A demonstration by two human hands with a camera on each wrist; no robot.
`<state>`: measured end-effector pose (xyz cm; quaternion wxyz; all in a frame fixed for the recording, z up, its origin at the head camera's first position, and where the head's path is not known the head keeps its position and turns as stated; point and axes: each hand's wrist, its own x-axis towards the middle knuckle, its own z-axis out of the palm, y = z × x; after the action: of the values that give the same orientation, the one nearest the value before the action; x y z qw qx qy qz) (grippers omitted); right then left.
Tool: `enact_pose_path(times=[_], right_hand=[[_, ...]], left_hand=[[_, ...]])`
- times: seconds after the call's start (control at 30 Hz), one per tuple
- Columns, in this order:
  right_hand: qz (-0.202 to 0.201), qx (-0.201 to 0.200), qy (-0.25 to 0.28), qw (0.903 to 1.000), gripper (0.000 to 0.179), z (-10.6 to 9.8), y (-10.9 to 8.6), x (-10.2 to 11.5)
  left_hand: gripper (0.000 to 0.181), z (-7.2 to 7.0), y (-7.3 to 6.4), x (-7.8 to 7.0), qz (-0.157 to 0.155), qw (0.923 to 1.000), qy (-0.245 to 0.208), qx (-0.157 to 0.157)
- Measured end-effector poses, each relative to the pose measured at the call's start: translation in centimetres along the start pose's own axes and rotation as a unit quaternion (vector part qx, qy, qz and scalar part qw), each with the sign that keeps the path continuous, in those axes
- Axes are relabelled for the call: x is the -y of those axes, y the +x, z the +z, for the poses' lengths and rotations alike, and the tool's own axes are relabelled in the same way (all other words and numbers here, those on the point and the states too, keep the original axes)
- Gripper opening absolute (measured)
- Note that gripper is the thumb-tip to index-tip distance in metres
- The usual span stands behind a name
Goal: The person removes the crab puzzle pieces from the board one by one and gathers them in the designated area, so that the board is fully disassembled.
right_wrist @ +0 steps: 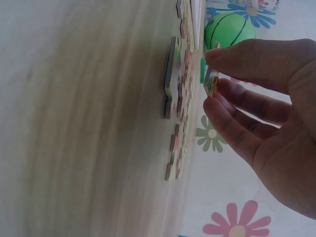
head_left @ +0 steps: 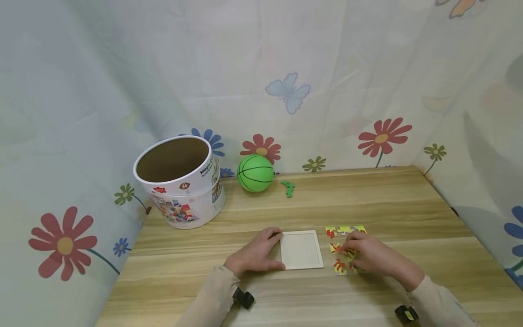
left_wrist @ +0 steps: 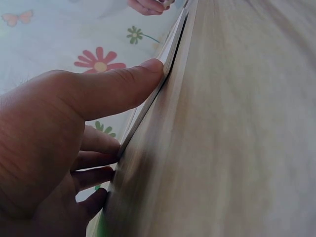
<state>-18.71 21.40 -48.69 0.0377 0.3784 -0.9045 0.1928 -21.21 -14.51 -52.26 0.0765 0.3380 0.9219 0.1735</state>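
Note:
A pale wooden puzzle tray (head_left: 301, 250) with a raised rim lies flat on the table. My left hand (head_left: 260, 251) holds its left side, thumb at the near corner and fingers at the far one; in the left wrist view the thumb (left_wrist: 123, 86) rests along the tray's edge. To the tray's right lie several flat jigsaw pieces (head_left: 340, 266), yellow with red. My right hand (head_left: 373, 254) is above them, partly covering them. Seen from the right wrist, thumb and fingers pinch one puzzle piece (right_wrist: 212, 81), lifted off the table. Its picture is mostly hidden.
A large white printed bucket (head_left: 192, 211) stands open at the back left. Beside it are a green ball (head_left: 255, 173) and a small green curved piece (head_left: 288, 189). A flowered cloth (head_left: 229, 68) hangs behind the wooden table (head_left: 367, 195).

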Motion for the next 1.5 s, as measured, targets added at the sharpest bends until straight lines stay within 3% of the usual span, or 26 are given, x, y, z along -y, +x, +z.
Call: enact_pose_path(times=[0.47, 0.67, 0.87, 1.5], right_hand=[[0.014, -0.013, -0.018, 0.9997, 0.034, -0.2, -1.4, -0.6], [0.038, 0.002, -0.024, 0.9990, 0.031, -0.4, -2.0, -0.9], [0.029, -0.010, -0.022, 0.9993, 0.034, -0.6, -2.7, -1.4], [0.066, 0.038, -0.016, 0.9969, 0.034, -1.4, -4.2, -1.8]], left_hand=[[0.087, 0.1, 0.0, 0.0, 0.007, 0.9999, 0.009, -0.001], [0.087, 0.0, 0.0, -0.1, 0.011, 0.9999, 0.007, -0.007], [0.087, 0.1, 0.0, 0.0, 0.011, 0.9999, 0.004, -0.010], [0.087, 0.0, 0.1, 0.0, 0.012, 0.9999, 0.003, -0.009]])
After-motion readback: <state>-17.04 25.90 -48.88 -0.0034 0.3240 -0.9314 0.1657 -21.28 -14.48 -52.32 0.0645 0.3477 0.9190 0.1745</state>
